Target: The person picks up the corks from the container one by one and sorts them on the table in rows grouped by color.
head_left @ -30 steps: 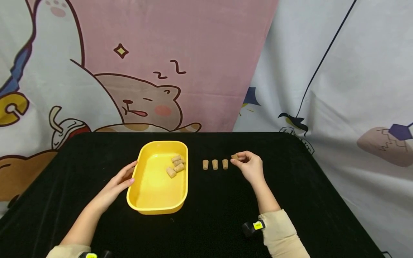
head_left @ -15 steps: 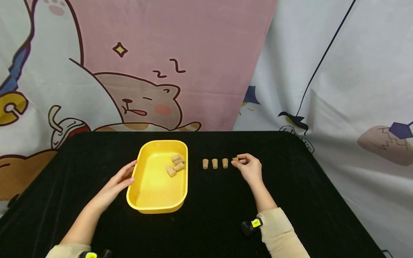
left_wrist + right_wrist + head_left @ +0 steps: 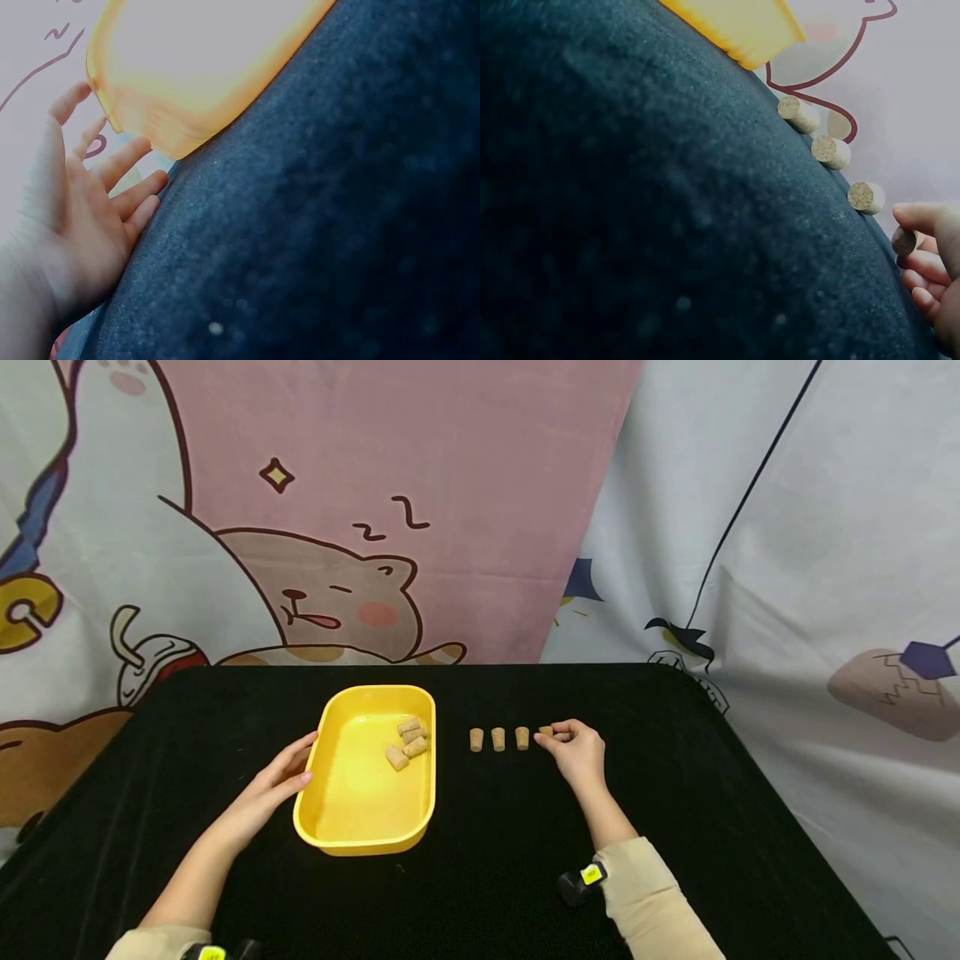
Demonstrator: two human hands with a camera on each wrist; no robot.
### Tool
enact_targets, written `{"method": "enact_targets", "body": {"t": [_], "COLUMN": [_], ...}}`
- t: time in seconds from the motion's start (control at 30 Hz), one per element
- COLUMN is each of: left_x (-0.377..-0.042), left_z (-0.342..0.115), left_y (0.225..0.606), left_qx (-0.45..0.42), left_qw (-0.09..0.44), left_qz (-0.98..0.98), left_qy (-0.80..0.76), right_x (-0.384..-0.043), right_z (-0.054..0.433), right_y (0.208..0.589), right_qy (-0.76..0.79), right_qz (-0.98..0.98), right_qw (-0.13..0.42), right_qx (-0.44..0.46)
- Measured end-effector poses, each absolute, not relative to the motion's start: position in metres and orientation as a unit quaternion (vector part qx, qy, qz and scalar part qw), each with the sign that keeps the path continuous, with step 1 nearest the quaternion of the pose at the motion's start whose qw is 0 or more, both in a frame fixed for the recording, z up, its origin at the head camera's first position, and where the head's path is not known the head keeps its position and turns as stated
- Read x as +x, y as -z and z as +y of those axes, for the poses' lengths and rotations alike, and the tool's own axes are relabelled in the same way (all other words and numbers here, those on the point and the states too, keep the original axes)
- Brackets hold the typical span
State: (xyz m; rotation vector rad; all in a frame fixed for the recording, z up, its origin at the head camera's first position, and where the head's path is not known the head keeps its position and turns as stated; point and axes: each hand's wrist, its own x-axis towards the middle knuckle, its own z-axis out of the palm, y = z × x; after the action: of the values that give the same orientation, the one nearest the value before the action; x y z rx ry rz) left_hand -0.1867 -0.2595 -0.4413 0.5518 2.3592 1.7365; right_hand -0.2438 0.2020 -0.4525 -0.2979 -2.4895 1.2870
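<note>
A yellow tray (image 3: 322,827) lies on the black cloth, with several cork stoppers (image 3: 397,758) gathered on its right side. My left hand (image 3: 258,793) touches the tray's left side with spread, fairly straight fingers; the left wrist view has their tips at the tray wall (image 3: 180,135). To the right of the tray, three tapered corks (image 3: 498,739) form a row on the cloth, spaced apart. At the row's right end, my right hand (image 3: 583,756) pinches another cork (image 3: 905,241) between thumb and fingers. It is partly covered by the fingers in the head view.
Black cloth (image 3: 510,860) covers the table. Behind it hangs a printed curtain (image 3: 487,510) with a cartoon sleeping animal. A dark wrist camera (image 3: 579,885) is strapped at the right sleeve.
My right hand has lowered the pinched cork slightly, into line with the row, and it now looks more upright. My left hand and the tray stay in place.
</note>
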Motion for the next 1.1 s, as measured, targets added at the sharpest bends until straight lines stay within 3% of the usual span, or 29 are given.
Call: {"method": "enact_targets", "body": {"t": [1.1], "left_x": [-0.1874], "left_z": [-0.2597], "left_y": [0.442], "left_qx": [0.181], "left_qw": [0.083], "left_qz": [0.788], "left_qy": [-0.582], "right_x": [-0.2395], "right_z": [0.2027], "right_y": [0.4466], "right_qy": [-0.405], "right_qz": [-0.898], "right_qw": [0.144], "right_qx": [-0.097]}}
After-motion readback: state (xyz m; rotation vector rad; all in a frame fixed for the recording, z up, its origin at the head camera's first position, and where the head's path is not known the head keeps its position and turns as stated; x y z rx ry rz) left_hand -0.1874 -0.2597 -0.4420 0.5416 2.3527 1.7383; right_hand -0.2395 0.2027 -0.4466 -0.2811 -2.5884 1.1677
